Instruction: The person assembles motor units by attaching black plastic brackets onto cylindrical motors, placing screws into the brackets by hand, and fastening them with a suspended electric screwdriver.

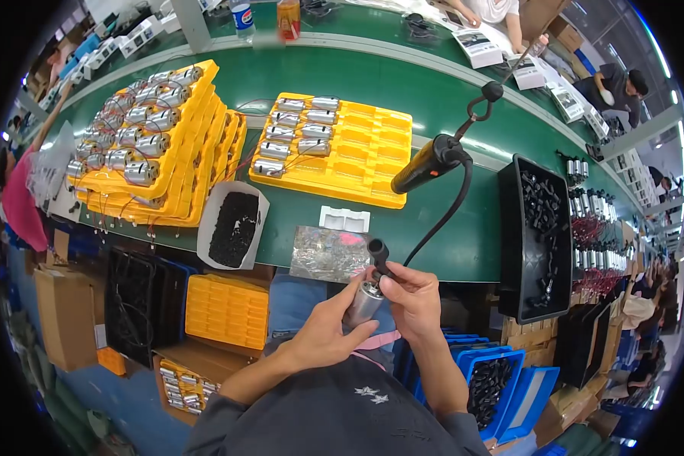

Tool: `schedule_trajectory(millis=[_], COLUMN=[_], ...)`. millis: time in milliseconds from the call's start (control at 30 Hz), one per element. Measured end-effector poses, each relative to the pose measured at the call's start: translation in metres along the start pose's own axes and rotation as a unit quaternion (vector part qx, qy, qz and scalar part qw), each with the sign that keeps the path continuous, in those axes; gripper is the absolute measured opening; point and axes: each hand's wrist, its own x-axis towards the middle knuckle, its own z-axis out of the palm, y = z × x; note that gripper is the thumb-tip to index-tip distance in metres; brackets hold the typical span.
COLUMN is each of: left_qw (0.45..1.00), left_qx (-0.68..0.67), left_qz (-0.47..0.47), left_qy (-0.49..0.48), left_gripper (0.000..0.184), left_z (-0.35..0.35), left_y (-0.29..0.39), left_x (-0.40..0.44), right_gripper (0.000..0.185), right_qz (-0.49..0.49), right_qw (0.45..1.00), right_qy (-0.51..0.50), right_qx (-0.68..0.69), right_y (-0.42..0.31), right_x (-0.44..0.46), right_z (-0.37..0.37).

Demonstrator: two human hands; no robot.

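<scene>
A silver cylindrical motor is held in my left hand, its fingers wrapped round the body. My right hand pinches a black plastic part at the motor's top end. Both hands are in front of my body, just below a metallic sheet at the table's near edge. A small white tray lies beyond that sheet. Above and to the right, a black power screwdriver hangs from a hook with its cable curving down. Behind it, a yellow tray holds several silver motors on its left side.
Stacked yellow trays with wired motors stand left. Beside them, a white container holds small black pieces. On the right, a black bin holds black parts, with more motors beyond. Blue bins sit below. Other people are across the table.
</scene>
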Motion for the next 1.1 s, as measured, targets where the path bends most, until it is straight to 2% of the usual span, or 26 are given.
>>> schedule_trajectory(millis=[100,300,400,500,533,633,733,833,1000,1100], left_qw=[1.0,0.954,0.904,0.881,0.878,0.872,0.87,0.867,0.866,0.893], left_qx=[-0.026,0.212,0.327,0.368,0.376,0.386,0.373,0.359,0.359,0.312], left_qz=[0.016,0.113,0.142,0.136,0.138,0.147,0.166,0.188,0.194,0.165], left_qy=[0.006,0.178,0.236,0.265,0.264,0.263,0.275,0.288,0.29,0.28], left_gripper=[0.072,0.062,0.062,0.063,0.063,0.065,0.066,0.065,0.064,0.062], left_z=[0.002,0.015,0.017,0.019,0.018,0.015,0.015,0.013,0.009,0.009], left_y=[0.005,-0.011,-0.013,-0.017,-0.019,-0.021,-0.021,-0.023,-0.023,-0.019], left_x=[0.003,0.003,0.001,0.0,0.0,-0.002,-0.004,-0.004,-0.005,-0.006], right_gripper=[0.029,0.028,0.028,0.026,0.026,0.027,0.03,0.033,0.028,0.027], right_qz=[0.007,-0.025,-0.056,-0.094,-0.105,-0.045,-0.028,-0.026,-0.021,-0.026], right_qw=[1.0,0.998,0.989,0.975,0.972,0.986,0.991,0.998,0.999,0.999], right_qy=[-0.001,0.029,0.035,0.032,0.031,0.062,0.068,0.034,0.026,0.02], right_qx=[0.028,-0.055,-0.135,-0.196,-0.21,-0.151,-0.107,-0.044,-0.026,-0.022], right_y=[0.001,-0.005,-0.005,0.0,0.002,0.006,0.01,0.013,0.017,0.02], right_x=[0.0,0.0,0.001,0.001,0.001,0.005,0.006,0.006,0.007,0.008], right_z=[-0.006,0.0,0.006,0.009,0.009,0.009,0.007,0.0,-0.001,-0.003])
